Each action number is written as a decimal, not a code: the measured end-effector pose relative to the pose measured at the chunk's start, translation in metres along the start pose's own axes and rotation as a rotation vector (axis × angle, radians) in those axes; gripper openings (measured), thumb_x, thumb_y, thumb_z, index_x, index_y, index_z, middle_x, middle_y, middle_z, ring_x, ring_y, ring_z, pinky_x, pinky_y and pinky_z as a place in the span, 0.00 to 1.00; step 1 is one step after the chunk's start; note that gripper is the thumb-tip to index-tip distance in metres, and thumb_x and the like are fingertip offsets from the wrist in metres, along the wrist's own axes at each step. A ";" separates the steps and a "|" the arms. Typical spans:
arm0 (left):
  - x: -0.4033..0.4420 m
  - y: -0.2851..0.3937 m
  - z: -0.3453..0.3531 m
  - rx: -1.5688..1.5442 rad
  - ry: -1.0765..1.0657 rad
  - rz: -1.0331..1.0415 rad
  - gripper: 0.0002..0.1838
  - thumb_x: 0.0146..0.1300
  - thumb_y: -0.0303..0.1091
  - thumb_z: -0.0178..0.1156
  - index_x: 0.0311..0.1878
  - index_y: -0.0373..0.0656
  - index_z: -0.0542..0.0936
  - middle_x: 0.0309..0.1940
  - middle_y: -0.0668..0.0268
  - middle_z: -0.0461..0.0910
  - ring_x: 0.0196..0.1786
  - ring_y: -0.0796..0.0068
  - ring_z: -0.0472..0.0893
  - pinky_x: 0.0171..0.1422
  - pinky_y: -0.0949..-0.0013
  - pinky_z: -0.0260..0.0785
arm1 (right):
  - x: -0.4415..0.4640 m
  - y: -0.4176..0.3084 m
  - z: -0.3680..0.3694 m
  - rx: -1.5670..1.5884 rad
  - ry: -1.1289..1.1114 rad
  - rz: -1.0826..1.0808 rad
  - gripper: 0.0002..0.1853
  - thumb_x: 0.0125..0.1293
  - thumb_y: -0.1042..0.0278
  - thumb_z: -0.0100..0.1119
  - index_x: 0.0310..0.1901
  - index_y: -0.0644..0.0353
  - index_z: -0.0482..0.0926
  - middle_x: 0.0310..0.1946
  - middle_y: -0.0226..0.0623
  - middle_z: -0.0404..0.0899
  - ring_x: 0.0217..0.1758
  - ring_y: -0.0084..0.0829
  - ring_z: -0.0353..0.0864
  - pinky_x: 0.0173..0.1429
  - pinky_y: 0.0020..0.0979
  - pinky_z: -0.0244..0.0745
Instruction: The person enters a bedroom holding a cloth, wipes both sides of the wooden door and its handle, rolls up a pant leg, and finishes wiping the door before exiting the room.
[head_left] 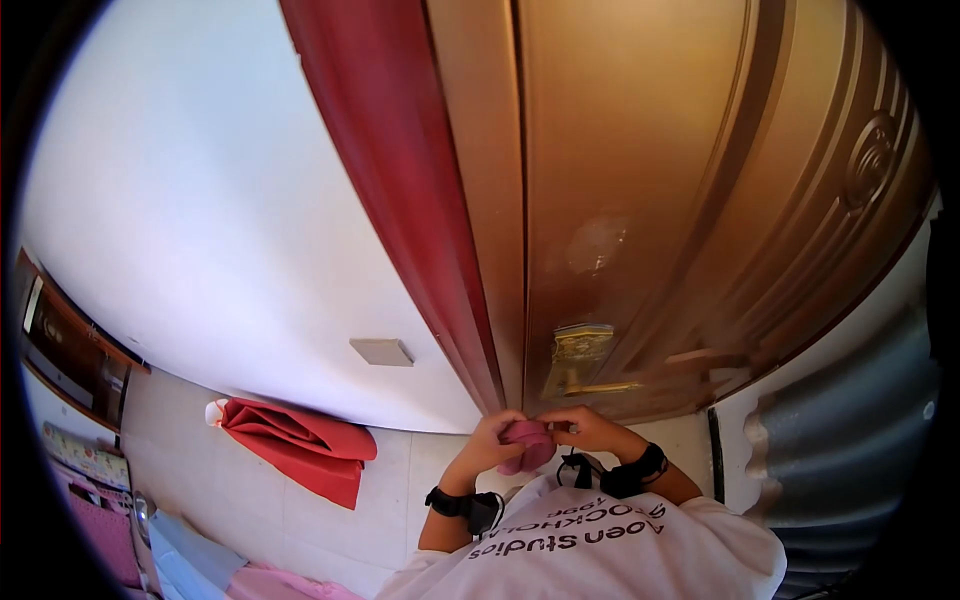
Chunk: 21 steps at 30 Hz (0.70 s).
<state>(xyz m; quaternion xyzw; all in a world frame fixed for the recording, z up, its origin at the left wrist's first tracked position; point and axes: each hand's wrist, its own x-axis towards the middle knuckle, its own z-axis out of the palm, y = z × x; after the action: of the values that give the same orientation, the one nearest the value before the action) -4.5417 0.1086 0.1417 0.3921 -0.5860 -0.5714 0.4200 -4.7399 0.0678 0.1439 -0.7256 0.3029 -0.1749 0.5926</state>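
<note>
Close to my chest, a small pink item [527, 447], rounded and soft-looking, is between my two hands. My left hand [492, 440] grips it from the left side, with the fingers curled over its top. On its right side, my right hand [580, 430] has its fingers bent and pinched at its edge. What the item is cannot be made out. Both wrists wear black bands. Just beyond my hands stands a brown door [640, 220] with a gold handle [600, 387] and a decorated plate.
A red frame [400, 200] borders the door, beside a white wall [220, 200] with a square switch plate [381, 351]. Red cloth [300, 445] lies at the lower left on the tiled floor [180, 420]. A grey-blue curtain [850, 450] hangs at the right.
</note>
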 end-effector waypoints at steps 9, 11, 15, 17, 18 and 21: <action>0.020 0.022 0.004 -0.041 -0.063 -0.186 0.16 0.43 0.23 0.56 0.39 0.38 0.69 0.27 0.69 0.71 0.28 0.85 0.70 0.30 0.80 0.64 | -0.012 -0.015 -0.006 -0.050 0.422 -0.296 0.11 0.53 0.81 0.49 0.39 0.65 0.74 0.36 0.37 0.71 0.36 0.28 0.71 0.40 0.22 0.65; 0.026 0.038 0.004 0.026 -0.161 -0.213 0.19 0.44 0.23 0.57 0.43 0.39 0.69 0.31 0.66 0.73 0.33 0.81 0.72 0.35 0.78 0.66 | -0.013 -0.018 -0.011 -0.135 0.571 -0.367 0.09 0.53 0.81 0.49 0.38 0.66 0.74 0.38 0.38 0.71 0.37 0.28 0.72 0.39 0.23 0.67; 0.039 0.060 0.006 0.087 -0.214 0.045 0.21 0.46 0.20 0.58 0.47 0.36 0.68 0.39 0.65 0.72 0.43 0.78 0.71 0.47 0.76 0.64 | -0.016 -0.040 -0.018 -0.207 0.788 -0.413 0.09 0.55 0.81 0.48 0.38 0.66 0.74 0.39 0.40 0.71 0.35 0.29 0.74 0.35 0.22 0.69; 0.044 0.069 0.006 0.074 -0.183 0.060 0.21 0.46 0.19 0.57 0.47 0.36 0.68 0.41 0.65 0.71 0.44 0.79 0.70 0.48 0.77 0.63 | -0.016 -0.049 -0.023 -0.220 0.829 -0.436 0.09 0.55 0.82 0.48 0.37 0.66 0.74 0.39 0.40 0.71 0.35 0.29 0.74 0.35 0.22 0.69; 0.046 0.073 0.005 0.055 -0.172 0.079 0.21 0.46 0.19 0.57 0.47 0.37 0.68 0.43 0.64 0.70 0.44 0.79 0.70 0.49 0.77 0.63 | -0.016 -0.055 -0.026 -0.242 0.888 -0.450 0.09 0.55 0.82 0.48 0.37 0.66 0.74 0.40 0.41 0.71 0.34 0.29 0.74 0.35 0.22 0.69; 0.050 0.069 -0.002 0.056 -0.074 0.107 0.19 0.48 0.15 0.53 0.46 0.36 0.68 0.43 0.65 0.68 0.47 0.79 0.68 0.50 0.77 0.61 | -0.004 -0.065 -0.032 -0.292 0.998 -0.528 0.07 0.54 0.83 0.48 0.35 0.69 0.74 0.37 0.42 0.72 0.34 0.31 0.75 0.37 0.24 0.69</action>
<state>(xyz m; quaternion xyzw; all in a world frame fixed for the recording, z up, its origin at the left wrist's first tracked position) -4.5556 0.0632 0.2125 0.3505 -0.6369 -0.5456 0.4170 -4.7480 0.0537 0.2144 -0.6804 0.3753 -0.5940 0.2082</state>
